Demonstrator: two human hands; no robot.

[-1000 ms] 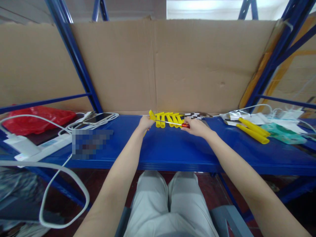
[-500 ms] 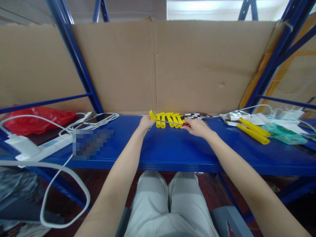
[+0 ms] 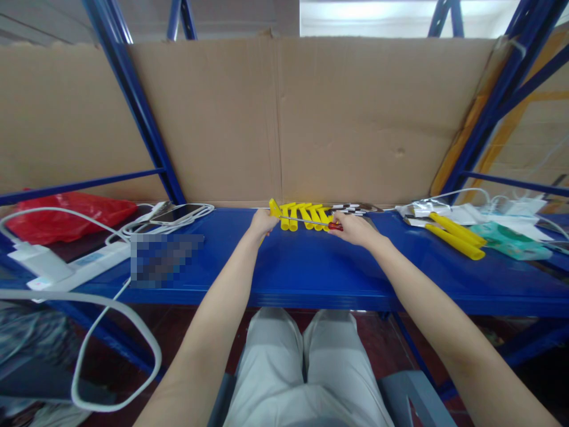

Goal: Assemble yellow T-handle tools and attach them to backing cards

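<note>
My left hand (image 3: 263, 223) is closed around a yellow plastic handle piece (image 3: 274, 207), its angled head sticking up past the fingers and its lower end showing beneath them. In my right hand (image 3: 354, 228) is a screwdriver with a red handle (image 3: 335, 226). Its thin metal shaft reaches left to the head of the held piece; whether the tip touches is too small to tell. Behind the shaft, several similar yellow pieces (image 3: 306, 216) lie in a row on the blue shelf (image 3: 306, 267). A black-and-white checkered item (image 3: 351, 209) lies behind my right hand.
Two yellow tubes (image 3: 457, 240), a green plastic packet (image 3: 511, 240) and white cables lie at the right. On the left are a red plastic bag (image 3: 73, 216), a white power strip (image 3: 89, 265) and coiled white cable. A cardboard panel (image 3: 355, 118) stands at the back.
My right fingers and the screwdriver's red handle have shifted very slightly, with a little more of the handle showing. My left hand and the yellow piece stay in place.
</note>
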